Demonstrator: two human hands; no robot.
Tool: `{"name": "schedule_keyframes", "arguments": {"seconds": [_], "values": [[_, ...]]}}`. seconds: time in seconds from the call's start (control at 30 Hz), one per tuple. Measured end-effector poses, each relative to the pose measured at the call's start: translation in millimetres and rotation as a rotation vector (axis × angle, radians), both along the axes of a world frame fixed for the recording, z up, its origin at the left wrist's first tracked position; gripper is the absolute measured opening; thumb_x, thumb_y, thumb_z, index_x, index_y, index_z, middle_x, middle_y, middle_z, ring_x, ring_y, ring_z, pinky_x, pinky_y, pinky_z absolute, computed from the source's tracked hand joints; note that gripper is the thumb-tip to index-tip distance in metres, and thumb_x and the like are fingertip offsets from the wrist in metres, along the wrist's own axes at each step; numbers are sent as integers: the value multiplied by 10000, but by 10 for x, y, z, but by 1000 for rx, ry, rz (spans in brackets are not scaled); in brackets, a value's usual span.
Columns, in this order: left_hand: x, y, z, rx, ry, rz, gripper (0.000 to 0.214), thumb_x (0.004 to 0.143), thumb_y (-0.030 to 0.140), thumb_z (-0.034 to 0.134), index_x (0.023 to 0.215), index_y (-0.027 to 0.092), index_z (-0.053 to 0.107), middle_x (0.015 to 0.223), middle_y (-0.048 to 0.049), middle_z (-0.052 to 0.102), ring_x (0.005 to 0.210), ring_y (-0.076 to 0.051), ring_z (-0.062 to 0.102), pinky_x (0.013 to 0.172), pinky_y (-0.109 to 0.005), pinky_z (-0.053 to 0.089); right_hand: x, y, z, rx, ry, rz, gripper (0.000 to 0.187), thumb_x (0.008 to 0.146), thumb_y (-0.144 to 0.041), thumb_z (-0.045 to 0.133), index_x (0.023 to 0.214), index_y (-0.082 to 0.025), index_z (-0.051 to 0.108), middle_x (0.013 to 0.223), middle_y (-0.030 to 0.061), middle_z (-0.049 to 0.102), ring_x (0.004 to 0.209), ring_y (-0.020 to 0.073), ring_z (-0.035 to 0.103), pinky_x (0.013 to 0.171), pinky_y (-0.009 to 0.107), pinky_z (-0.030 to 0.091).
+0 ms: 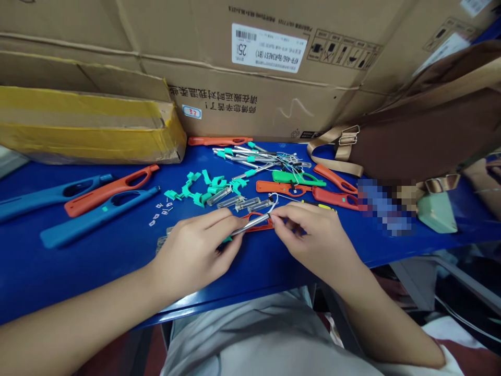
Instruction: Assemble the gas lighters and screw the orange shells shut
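My left hand (pixel 201 243) is closed round a silver metal lighter tube (pixel 252 223). The tube slants up to the right, with a bit of teal showing under my fingers. At its far end, my right hand (pixel 313 232) pinches the tip, where a thin white wire (pixel 275 196) loops up. Exactly what the right fingertips grip is partly hidden. Below the tube lies an orange lighter casing (pixel 265 226), half covered by my hands. Just beyond them are clear plastic tanks (pixel 235 201) and a pile of teal plastic clips (pixel 213 188).
Blue lighter casings (pixel 102 216) and an orange one (pixel 109 192) lie left, near small white pieces (pixel 156 216). More metal tubes with wires (pixel 254 156) and a green casing (pixel 299 178) lie behind. Cardboard boxes (pixel 235 78) back the blue table (pixel 117 271); a brown bag (pixel 422 125) stands right.
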State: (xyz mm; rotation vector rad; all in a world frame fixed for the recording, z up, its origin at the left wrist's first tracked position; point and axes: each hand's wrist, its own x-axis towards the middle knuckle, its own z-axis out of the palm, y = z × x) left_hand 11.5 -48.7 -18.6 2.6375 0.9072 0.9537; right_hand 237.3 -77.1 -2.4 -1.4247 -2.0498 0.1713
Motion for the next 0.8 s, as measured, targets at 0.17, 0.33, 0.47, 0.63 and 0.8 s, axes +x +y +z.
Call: {"name": "schedule_keyframes", "arguments": {"seconds": [0.17, 0.33, 0.47, 0.63, 0.8], "values": [[-4, -17, 32, 16, -1, 31, 195, 961, 174, 576, 1046, 154, 750, 830, -39, 702, 686, -134, 662, 607, -232, 512, 37, 5, -30, -23, 107, 29, 128, 895, -115, 607, 824, -198, 674, 686, -30, 646, 574, 92, 567, 549, 216, 445], [0, 16, 10, -40, 8, 8, 200, 957, 173, 568, 1038, 149, 749, 841, -46, 705, 695, -143, 669, 593, -233, 508, 164, 14, 105, 134, -49, 85, 141, 886, -205, 673, 1026, -224, 683, 973, 57, 698, 861, 196, 634, 748, 326, 511], [5, 24, -11, -79, -20, -14, 176, 948, 167, 588, 1037, 155, 739, 840, -35, 698, 716, -144, 670, 608, -232, 506, 307, 116, 168, 175, -319, 313, 147, 956, -200, 617, 1077, -231, 694, 1087, 69, 723, 1015, 242, 611, 888, 426, 461], [7, 7, 2, -70, -33, -31, 166, 941, 148, 594, 1021, 147, 739, 828, -32, 692, 700, -137, 660, 609, -228, 502, 340, 161, 153, 152, -318, 344, 116, 974, -205, 609, 1031, -214, 710, 1057, 56, 730, 996, 222, 596, 869, 411, 436], [5, 2, -1, -10, -16, -28, 170, 945, 146, 595, 1034, 130, 738, 817, -40, 684, 666, -131, 639, 587, -229, 491, 252, 143, 133, 74, -147, 280, 111, 947, -176, 634, 932, -226, 733, 1001, 37, 734, 951, 202, 593, 862, 396, 427]]}}
